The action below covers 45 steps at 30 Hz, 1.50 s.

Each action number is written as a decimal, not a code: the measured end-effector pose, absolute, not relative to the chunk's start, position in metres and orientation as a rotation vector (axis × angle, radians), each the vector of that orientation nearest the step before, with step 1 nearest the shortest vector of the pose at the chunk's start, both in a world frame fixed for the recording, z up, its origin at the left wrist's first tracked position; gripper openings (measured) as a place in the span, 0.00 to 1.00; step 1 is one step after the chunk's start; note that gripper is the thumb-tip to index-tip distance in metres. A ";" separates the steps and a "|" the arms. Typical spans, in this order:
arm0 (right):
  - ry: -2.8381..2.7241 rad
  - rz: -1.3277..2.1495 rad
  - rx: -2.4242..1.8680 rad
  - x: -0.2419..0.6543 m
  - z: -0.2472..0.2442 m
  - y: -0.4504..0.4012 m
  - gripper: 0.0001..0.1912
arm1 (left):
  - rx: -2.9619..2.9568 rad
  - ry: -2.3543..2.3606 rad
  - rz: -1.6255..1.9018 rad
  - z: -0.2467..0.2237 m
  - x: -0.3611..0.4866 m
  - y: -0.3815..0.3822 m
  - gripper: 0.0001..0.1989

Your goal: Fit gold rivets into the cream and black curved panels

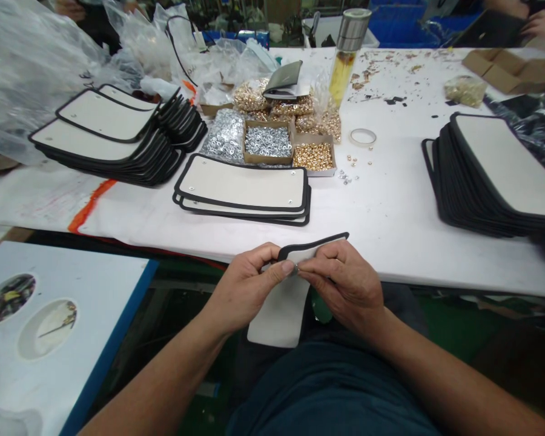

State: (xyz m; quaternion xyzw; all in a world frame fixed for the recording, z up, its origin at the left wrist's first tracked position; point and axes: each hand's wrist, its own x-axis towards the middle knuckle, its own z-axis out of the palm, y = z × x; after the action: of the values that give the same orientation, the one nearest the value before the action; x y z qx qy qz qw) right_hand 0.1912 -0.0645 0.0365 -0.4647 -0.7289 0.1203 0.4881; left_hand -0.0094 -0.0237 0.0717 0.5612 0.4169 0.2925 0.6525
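Close to my body, a white panel with black edging point(279, 315) is held bent between both hands, off the table. My left hand point(249, 281) pinches its upper edge, thumb on the white face. My right hand point(345, 284) is closed at the same edge, its thumb and forefinger pressing a tiny metal piece point(296, 267) against the panel; its exact kind is too small to tell. Just beyond lies a short stack of similar panels point(243, 184) with small metal eyelets at the corners.
Boxes of silver eyelets point(267, 142) and gold eyelets point(314, 156) stand behind the short stack, near a tape roll point(363, 137) and a glass bottle point(344, 66). Taller panel stacks rise at left point(104, 142) and right point(495, 175). Other people's hands show at the far edge.
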 end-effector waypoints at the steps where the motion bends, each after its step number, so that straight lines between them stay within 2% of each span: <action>1: -1.779 0.279 -1.137 0.191 0.036 -0.065 0.06 | 1.286 0.954 0.670 0.072 -0.009 -0.024 0.11; 14: -1.799 0.235 -1.138 0.193 0.041 -0.063 0.03 | 1.464 0.971 0.702 0.075 -0.006 -0.027 0.13; 23: -1.898 0.281 -1.172 0.195 0.048 -0.062 0.02 | 1.762 1.069 0.781 0.071 -0.005 -0.032 0.07; 32: -2.041 0.080 -1.161 0.199 0.053 -0.059 0.04 | 1.925 1.026 0.899 0.069 -0.002 -0.035 0.06; 38: -1.991 -0.044 -1.189 0.202 0.053 -0.057 0.01 | 2.030 0.982 1.010 0.069 0.000 -0.035 0.06; 43: -1.900 -0.073 -1.159 0.206 0.050 -0.056 0.20 | 2.130 0.913 1.042 0.070 0.000 -0.036 0.06; 45: -2.009 -0.028 -1.115 0.207 0.049 -0.055 0.15 | 2.167 0.903 1.058 0.069 -0.001 -0.037 0.08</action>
State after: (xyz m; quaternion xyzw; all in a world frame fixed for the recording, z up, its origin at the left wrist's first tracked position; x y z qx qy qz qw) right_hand 0.2068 -0.0551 0.0494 -0.4426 -0.7978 -0.0113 0.4094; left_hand -0.0009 -0.0370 0.0688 0.8079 0.3367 0.3946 0.2795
